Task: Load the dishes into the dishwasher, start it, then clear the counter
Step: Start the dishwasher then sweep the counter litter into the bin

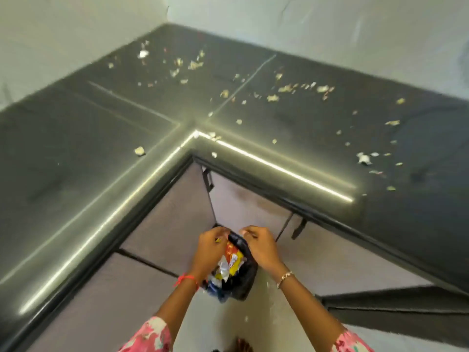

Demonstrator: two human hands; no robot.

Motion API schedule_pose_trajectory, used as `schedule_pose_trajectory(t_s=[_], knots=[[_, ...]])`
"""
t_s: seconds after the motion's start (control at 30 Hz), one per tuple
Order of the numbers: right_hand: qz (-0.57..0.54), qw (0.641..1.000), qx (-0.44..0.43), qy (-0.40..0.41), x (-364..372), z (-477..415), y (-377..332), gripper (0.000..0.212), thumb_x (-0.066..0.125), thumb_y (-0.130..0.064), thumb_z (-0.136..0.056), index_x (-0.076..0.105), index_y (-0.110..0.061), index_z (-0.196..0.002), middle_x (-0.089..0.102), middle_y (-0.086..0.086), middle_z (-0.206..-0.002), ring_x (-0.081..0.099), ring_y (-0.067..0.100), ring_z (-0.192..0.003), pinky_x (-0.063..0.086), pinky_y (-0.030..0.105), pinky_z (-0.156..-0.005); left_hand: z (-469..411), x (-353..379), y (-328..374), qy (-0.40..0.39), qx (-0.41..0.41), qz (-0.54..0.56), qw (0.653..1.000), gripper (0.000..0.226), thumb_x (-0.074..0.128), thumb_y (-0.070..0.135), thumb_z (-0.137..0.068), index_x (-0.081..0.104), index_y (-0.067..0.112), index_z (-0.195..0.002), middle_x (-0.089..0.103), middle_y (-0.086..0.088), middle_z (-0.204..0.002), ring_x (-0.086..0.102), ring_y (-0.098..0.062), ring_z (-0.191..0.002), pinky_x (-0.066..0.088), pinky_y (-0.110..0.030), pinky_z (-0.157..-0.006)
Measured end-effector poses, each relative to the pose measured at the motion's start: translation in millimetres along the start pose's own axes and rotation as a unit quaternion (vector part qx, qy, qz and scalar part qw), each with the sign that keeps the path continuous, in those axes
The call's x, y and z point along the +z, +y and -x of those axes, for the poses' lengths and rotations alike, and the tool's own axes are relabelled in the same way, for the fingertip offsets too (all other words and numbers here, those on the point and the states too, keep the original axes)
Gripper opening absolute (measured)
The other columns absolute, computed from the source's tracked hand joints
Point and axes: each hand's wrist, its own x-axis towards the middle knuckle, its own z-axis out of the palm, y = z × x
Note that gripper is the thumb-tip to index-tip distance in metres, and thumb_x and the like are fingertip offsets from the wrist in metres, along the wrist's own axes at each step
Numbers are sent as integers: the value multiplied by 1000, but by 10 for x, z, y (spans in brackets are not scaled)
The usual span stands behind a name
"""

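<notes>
Both arms are reaching forward and down, hands nearly meeting.

The left hand [208, 246] and the right hand [258, 246] are curling their fingers, backs facing up, each pinching one side of the rim of a black bag [245, 278]. The left wrist is wearing a red thread [186, 279], the right a chain bracelet [285, 275]; pink floral sleeves [152, 336] are covering both arms nearer the body.

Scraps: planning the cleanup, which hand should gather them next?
The right hand, probably: most scraps lie on the counter to its side. Both pinch the bag; the left hand could hold it.
</notes>
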Motion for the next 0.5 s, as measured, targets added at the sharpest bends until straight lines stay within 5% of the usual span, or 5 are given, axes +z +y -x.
schedule_pose_trajectory(t_s=[0.1,0.23,0.33,0.4,0.5], knots=[[-22,993,-101,63,-545,380,-466,16,57,-13,-90,71,-8,-84,72,8,-84,66,16,-79,51,30,-75,39,-234,659,20,103,30,994,19,57,-7,-84,71,4,-90,68,0,-86,61,8,-76,48,-10,-71],[-23,950,-164,264,-1312,652,-693,16,57,-8,-90,71,-8,-98,70,0,-88,61,0,-74,44,7,-71,-160,-425,1266,34,189,57,980,18,58,-8,-83,71,5,-87,68,0,-79,63,6,-72,51,-15,-68],[19,925,-98,367,-1816,570,-617,28,54,-11,-92,59,0,-117,61,14,-117,58,20,-105,36,11,-90,-448,-442,1564,31,232,36,972,18,58,-7,-83,70,4,-91,67,-3,-87,64,-11,-80,49,-20,-75],[59,920,-22,387,-2093,412,-478,46,51,-21,-94,43,2,-132,41,20,-141,36,31,-132,27,30,-109,-674,-450,1726,18,257,25,966,17,58,-6,-83,68,2,-94,65,-4,-91,61,-16,-85,46,-16,-77],[125,894,110,416,-2378,180,-277,70,44,-40,-95,19,3,-144,11,22,-153,7,32,-143,6,42,-117,-1070,-428,1851,-11,286,-6,958,19,58,-7,-81,65,0,-98,64,-12,-102,58,-23,-98,40,-18,-86]])
